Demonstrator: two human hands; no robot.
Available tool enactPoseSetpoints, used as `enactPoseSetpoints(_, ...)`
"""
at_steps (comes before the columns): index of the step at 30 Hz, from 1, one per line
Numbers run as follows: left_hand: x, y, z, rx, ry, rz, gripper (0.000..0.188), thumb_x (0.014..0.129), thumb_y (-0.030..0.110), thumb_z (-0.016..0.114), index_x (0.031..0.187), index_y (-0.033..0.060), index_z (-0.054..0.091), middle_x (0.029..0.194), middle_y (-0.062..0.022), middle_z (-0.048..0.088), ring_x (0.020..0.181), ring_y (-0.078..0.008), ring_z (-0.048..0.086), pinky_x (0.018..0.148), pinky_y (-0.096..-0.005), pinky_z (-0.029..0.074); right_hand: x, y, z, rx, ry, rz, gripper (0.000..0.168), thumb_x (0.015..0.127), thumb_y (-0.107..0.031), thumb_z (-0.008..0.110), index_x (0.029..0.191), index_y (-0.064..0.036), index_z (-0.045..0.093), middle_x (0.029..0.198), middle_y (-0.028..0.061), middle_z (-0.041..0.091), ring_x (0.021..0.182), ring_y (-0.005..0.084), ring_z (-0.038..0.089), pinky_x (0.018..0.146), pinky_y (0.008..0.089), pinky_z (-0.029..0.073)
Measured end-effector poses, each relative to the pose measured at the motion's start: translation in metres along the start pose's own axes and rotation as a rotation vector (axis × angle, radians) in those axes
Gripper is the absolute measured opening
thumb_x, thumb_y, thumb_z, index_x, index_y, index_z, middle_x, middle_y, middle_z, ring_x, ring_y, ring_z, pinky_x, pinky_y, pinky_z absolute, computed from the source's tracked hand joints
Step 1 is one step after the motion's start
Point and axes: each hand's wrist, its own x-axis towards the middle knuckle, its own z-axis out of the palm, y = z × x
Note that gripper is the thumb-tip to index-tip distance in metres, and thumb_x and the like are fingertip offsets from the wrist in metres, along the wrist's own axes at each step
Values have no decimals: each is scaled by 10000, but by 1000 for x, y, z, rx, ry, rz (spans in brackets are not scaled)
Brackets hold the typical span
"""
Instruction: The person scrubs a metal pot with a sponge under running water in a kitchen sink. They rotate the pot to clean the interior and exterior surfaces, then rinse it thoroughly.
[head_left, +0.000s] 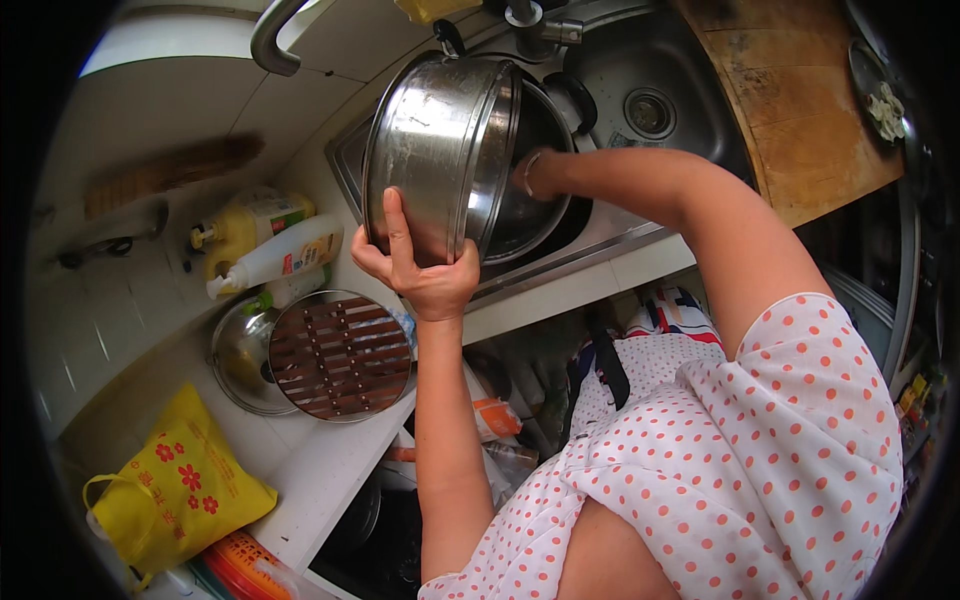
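A large stainless steel pot (435, 150) is tilted on its side over the left part of the sink, its mouth turned to the right. My left hand (427, 270) grips the pot from below and the left, thumb near the rim and one finger up its outer wall. Another steel vessel with a black handle (574, 101) lies behind and to the right, partly hidden. My right hand (541, 174) reaches into the pot's mouth, a bracelet at the wrist. Its fingers are hidden in shadow, so what they hold does not show.
The right sink basin (675, 82) borders a wooden board (810, 112). Left of the pot stand a yellow pump bottle (251, 221) and a white one (289, 255). A brown slatted round rack (341, 356) overlaps a glass lid (240, 360). A yellow bag (187, 480) sits lower left.
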Motion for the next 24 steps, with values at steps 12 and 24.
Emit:
enactPoseSetpoints(12,0,1,-1,-8,-7,-11,924,526,106,711,1438,143,564,1214,-196,371,1081,-368,449,989,-441,423,-33,-12,-49,-60,-38,1,245,848,-145,659,1048,-52,764,1092,160,739,1013,356,708,837,455,569)
enactPoseSetpoints(24,-3,3,2,-57,-16,-24,921,528,77,695,1437,119,555,1216,-184,394,1132,-349,420,1042,-421,377,30,-14,-13,-67,348,141,150,867,-173,688,976,-148,787,1053,62,757,1004,265,724,768,384,596)
